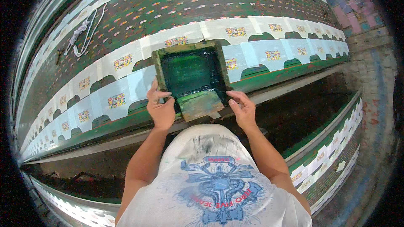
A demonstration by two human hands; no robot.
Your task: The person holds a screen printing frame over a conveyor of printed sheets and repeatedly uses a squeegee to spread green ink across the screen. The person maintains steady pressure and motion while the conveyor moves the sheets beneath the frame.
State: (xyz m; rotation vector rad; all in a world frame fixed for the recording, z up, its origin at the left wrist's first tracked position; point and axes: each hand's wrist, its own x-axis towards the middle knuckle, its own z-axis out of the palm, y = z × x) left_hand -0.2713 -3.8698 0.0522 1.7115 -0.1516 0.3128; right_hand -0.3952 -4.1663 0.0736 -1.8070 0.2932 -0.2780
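Note:
In front of me a screen-printing frame (159, 65) with worn wooden sides lies at the near edge of the long green table. Its dark green mesh (189, 69) has wet-looking black ink around the edges. A stained flat board (202, 106) sits across the frame's near end. My left hand (160, 108) is closed at the near left corner, thumb and fingers bent around the side. At the near right corner, my right hand (243, 108) grips the frame with thumb and fingertips. Under and beside the frame run pale blue cut fabric pieces (248, 55), each bearing a small multicoloured print.
Behind them lies a row of cream fabric pieces (214, 29). A tangled white cord with cloth (80, 33) rests on the table at far left. Another table (324, 159) with printed pieces stands behind me, across a dark gap. A brick-like floor (374, 75) shows at right.

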